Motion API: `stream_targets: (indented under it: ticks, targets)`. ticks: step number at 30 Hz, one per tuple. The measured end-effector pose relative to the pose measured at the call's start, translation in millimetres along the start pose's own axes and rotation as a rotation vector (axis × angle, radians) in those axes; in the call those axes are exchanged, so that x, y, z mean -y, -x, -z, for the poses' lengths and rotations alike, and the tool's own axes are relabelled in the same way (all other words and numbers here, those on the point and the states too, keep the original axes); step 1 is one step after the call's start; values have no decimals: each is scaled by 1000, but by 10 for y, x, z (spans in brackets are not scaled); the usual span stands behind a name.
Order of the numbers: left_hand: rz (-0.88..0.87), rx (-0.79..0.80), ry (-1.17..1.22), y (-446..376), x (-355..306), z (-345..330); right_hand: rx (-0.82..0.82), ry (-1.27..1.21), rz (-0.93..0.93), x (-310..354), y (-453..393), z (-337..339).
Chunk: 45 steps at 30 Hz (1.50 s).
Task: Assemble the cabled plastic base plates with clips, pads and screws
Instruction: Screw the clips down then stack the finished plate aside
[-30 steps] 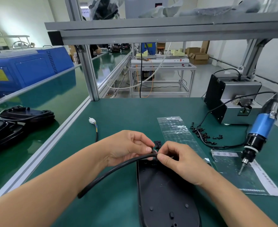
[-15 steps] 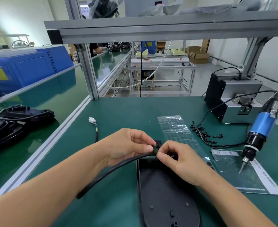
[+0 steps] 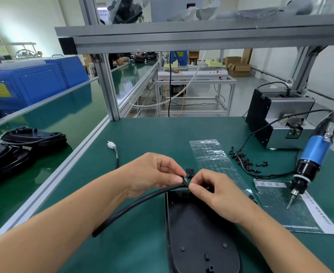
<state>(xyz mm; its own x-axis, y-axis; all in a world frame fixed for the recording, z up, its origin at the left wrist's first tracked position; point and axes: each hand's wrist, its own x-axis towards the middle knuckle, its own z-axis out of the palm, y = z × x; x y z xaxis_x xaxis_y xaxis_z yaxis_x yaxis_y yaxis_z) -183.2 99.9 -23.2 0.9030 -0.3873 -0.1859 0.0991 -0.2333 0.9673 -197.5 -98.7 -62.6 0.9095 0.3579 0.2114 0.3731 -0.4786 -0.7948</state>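
That black cable (image 3: 142,201) looks thick and springy, so it probably wants pinching right at its end, where it meets the top edge of the base plate (image 3: 197,229) near the bench's front edge. Left hand (image 3: 152,174) and right hand (image 3: 217,192) both pinch it there, fingertips nearly touching, with a small clip (image 3: 189,172) just beyond.

A factory assembly line: green-matted benches (image 3: 182,134), aluminium framing (image 3: 107,85), hanging electric screwdriver (image 3: 311,154)
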Motion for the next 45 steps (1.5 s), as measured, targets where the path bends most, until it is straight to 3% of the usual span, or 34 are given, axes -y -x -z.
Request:
stream_targets:
  ticks: [4, 9, 16, 18, 20, 24, 26, 36, 42, 45]
  targets:
    - [14, 7, 24, -12, 41, -16, -11, 4, -3, -1, 8, -7]
    - [118, 148, 17, 11, -40, 55, -53, 43, -13, -10, 17, -43]
    - [49, -20, -934, -21, -350, -71, -157, 49, -70, -5, 45, -189]
    - [12, -102, -1043, -38, -344, -170, -189, 43, -66, -7, 65, -205]
    - [11, -123, -947, -41, -276, -205, -213, 37, -62, -18, 77, -210]
    - [57, -116, -439, 10, -104, -150, -198, 26, -67, -23, 75, -193]
    - [21, -136, -337, 22, 0, -136, -189, 19, -67, -19, 72, -186]
    - [-117, -212, -322, 21, 157, -212, -196, -14, -41, -11, 83, -183]
    - [-108, -190, -494, 37, 42, -244, -220, -31, -35, -60, 85, -188]
    - [-120, -186, -537, 26, -105, -240, -355, -197, -54, -90, 33, -86]
